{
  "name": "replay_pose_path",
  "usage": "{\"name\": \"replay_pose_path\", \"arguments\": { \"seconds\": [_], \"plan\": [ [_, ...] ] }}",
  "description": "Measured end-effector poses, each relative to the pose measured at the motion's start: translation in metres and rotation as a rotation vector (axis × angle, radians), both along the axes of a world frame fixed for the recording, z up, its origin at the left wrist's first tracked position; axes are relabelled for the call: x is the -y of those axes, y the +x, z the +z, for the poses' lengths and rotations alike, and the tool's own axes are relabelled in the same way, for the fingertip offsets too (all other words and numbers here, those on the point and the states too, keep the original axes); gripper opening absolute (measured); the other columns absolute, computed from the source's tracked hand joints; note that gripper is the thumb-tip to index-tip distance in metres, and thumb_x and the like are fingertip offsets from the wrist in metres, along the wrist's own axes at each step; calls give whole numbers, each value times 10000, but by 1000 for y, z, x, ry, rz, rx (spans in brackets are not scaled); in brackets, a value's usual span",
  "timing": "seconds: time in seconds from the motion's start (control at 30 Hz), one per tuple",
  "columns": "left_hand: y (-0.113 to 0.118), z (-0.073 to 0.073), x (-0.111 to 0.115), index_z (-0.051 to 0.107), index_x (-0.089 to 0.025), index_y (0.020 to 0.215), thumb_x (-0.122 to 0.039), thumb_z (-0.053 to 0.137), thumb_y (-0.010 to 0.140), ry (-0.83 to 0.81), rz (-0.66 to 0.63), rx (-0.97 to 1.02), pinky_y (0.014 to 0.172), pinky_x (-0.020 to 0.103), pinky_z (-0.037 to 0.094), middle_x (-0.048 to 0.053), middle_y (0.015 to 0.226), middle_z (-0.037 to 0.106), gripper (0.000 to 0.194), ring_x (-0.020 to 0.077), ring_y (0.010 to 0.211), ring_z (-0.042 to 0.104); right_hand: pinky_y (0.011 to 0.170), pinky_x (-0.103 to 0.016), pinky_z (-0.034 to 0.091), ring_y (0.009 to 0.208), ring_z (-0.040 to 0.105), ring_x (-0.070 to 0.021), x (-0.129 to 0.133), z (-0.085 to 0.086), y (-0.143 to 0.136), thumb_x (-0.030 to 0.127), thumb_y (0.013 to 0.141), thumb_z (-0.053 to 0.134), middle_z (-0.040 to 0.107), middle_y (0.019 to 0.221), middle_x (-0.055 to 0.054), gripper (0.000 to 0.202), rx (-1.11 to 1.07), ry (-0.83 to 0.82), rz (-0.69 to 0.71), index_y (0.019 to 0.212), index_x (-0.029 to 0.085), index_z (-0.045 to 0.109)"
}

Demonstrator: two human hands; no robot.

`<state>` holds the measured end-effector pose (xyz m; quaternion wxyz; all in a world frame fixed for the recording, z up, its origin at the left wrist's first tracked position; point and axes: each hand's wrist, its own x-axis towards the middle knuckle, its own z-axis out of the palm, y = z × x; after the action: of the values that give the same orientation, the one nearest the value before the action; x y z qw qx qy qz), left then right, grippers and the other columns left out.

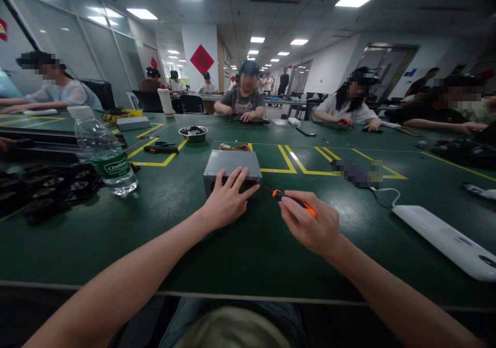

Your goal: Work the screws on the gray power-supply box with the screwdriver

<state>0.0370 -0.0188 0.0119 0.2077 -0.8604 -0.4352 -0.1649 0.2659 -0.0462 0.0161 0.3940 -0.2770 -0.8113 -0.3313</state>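
Observation:
A grey metal box (233, 163) with colored wires (235, 147) at its back sits on the green table. My left hand (228, 195) rests on its front and top edge, fingers spread. To the right, my right hand (312, 221) grips an orange and black screwdriver (277, 195). Its thin shaft points left toward the box's front right corner; whether the tip touches cannot be made out. Part of the box's front is hidden behind my left hand.
A water bottle (110, 156) and black fans (48, 185) stand left. Behind are a metal bowl (193, 134) and a black tool (160, 148). A white device (442, 239) with a cable lies right. Several people sit around the table (186, 255).

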Motion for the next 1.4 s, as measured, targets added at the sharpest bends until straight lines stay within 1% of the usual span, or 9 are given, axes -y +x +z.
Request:
{"name": "replay_pose_path", "arguments": {
  "seconds": [0.23,0.37,0.43,0.5,0.57,0.63,0.83,1.03,1.4],
  "plan": [
    [-2,2,0,449,-330,1279,-246,524,810,-28,-35,25,1034,594,152,91,1455,261,482,325,1342,193,643,-257,525,785,631,-140,-1,5,5,167,744,611,648,956,-31,319,-139,48,54,1033,257,509],
    [-6,3,-2,581,-298,1119,-192,545,774,-64,-82,39,1035,591,145,80,1456,264,362,320,1347,186,601,-242,517,725,622,-134,-5,4,4,131,702,648,640,902,-48,344,-135,107,124,1009,211,514],
    [-9,3,-4,609,-245,1013,-156,516,772,-62,-88,84,1039,560,176,88,1440,306,273,299,1330,245,599,-239,515,719,617,-129,-5,3,3,147,716,643,635,909,-54,301,-99,96,132,984,208,522],
    [-10,2,-7,583,-209,974,-115,448,791,-50,-69,175,1037,494,235,83,1389,400,246,242,1280,353,611,-233,517,750,620,-130,-4,1,2,152,738,627,631,944,-65,258,-40,71,145,971,208,532],
    [-12,2,-11,541,-194,1006,-99,390,812,-35,-47,283,1018,425,293,68,1312,496,264,186,1203,452,636,-228,522,797,626,-134,-3,-1,-1,132,751,612,629,985,-75,255,32,63,179,983,206,536],
    [-14,3,-13,508,-180,1066,-105,368,825,8,-23,348,1011,388,312,67,1268,539,289,166,1165,489,658,-221,527,821,628,-129,-2,-4,-5,118,763,595,630,1018,-73,248,85,54,206,987,211,543],
    [-22,3,-20,446,-160,1248,-183,390,846,142,56,271,1074,436,217,90,1329,486,406,213,1228,437,727,-229,536,847,630,-122,-2,-11,-21,122,754,586,632,1063,-55,168,74,-4,281,893,216,584],
    [-24,-1,-24,474,-142,1249,-242,406,853,146,78,239,1073,449,226,107,1297,517,414,229,1218,448,722,-255,539,848,621,-147,-2,-10,-29,102,708,623,632,1029,-78,196,110,63,337,873,202,590],
    [-24,-2,-24,496,-143,1227,-245,414,848,140,82,240,1063,430,250,96,1284,530,401,222,1206,456,714,-269,525,822,609,-151,-4,-10,-33,102,704,625,632,996,-93,190,127,82,297,866,194,587]
  ]
}}
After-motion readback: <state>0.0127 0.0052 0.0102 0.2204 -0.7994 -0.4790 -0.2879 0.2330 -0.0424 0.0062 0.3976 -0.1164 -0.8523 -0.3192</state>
